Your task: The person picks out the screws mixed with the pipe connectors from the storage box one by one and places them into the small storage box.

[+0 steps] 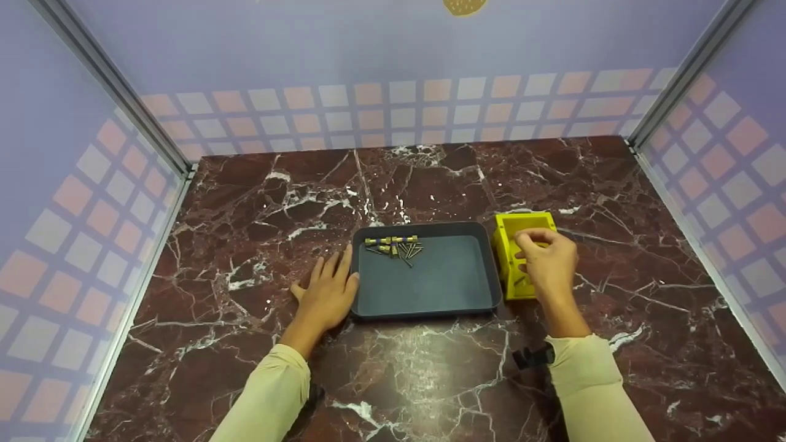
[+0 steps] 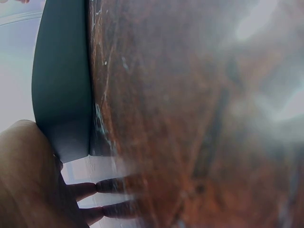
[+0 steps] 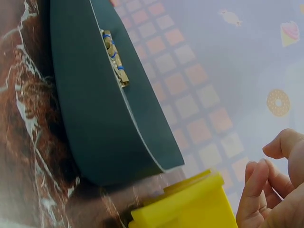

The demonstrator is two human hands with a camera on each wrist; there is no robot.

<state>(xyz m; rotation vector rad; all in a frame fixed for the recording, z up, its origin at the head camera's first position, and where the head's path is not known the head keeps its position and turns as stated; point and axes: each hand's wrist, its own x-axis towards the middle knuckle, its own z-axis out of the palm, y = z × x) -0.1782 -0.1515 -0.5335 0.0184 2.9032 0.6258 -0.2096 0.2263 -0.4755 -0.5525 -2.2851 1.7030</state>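
Note:
A dark grey tray (image 1: 430, 282) lies on the marbled tabletop. Brass cylindrical fittings with blue bands (image 1: 391, 240) and several thin screws (image 1: 410, 250) are heaped in its far left corner. My left hand (image 1: 325, 291) rests along the tray's left side, fingers spread and extended, thumb at the rim. Right of the tray stands a yellow box (image 1: 525, 220), and my right hand (image 1: 549, 258) is above it. The right fingers are loosely bent, a gap shows between thumb and fingertips (image 3: 256, 173), and I see nothing held. A small dark piece (image 1: 521, 280) shows inside the box, partly hidden by the hand.
Panels with a checked pattern (image 1: 402, 116) close off the back and both sides of the marbled table (image 1: 417, 178). A dark strap (image 1: 533, 357) sits at the right wrist. The yellow box stands close against the tray's right wall.

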